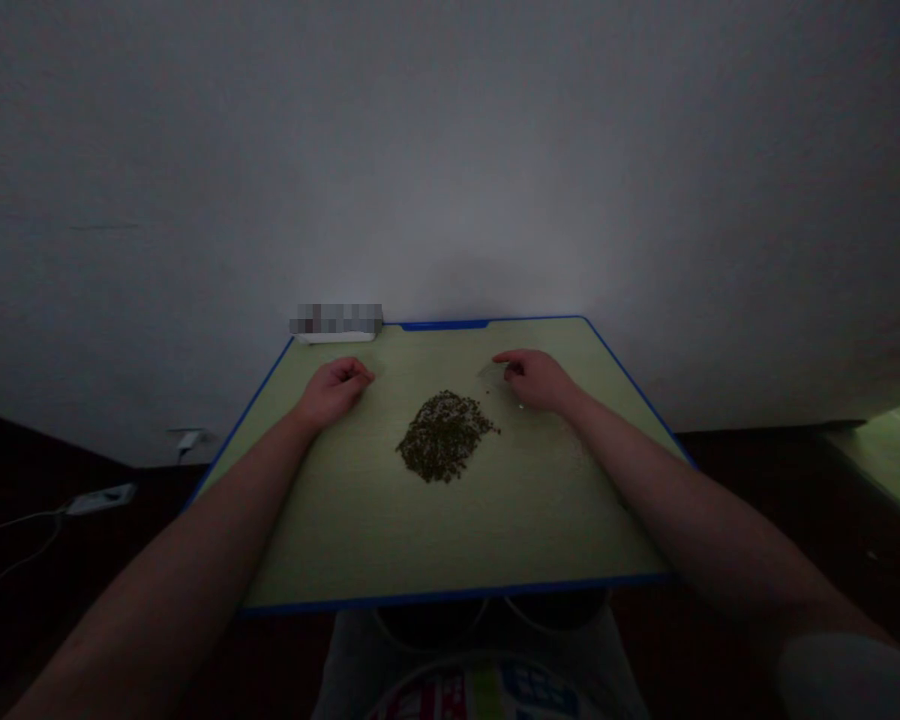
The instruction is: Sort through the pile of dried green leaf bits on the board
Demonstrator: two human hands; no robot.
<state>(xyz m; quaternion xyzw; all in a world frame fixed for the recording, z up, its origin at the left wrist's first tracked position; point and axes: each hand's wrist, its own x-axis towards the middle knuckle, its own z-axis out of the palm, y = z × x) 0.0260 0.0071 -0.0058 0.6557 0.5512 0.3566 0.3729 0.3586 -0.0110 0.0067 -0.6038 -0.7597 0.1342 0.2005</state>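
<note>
One index finger (505,356) juts from the right hand (534,379), the other fingers curled like the left hand's (334,391), any grasp impossible to tell, the heap (444,440) midway between the counter's (450,550) side edges, a box (337,336) at the far left corner.

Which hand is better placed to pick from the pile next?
Probably the right hand: its index finger is extended, and it looks closer to the pile. The left hand is curled.
</note>
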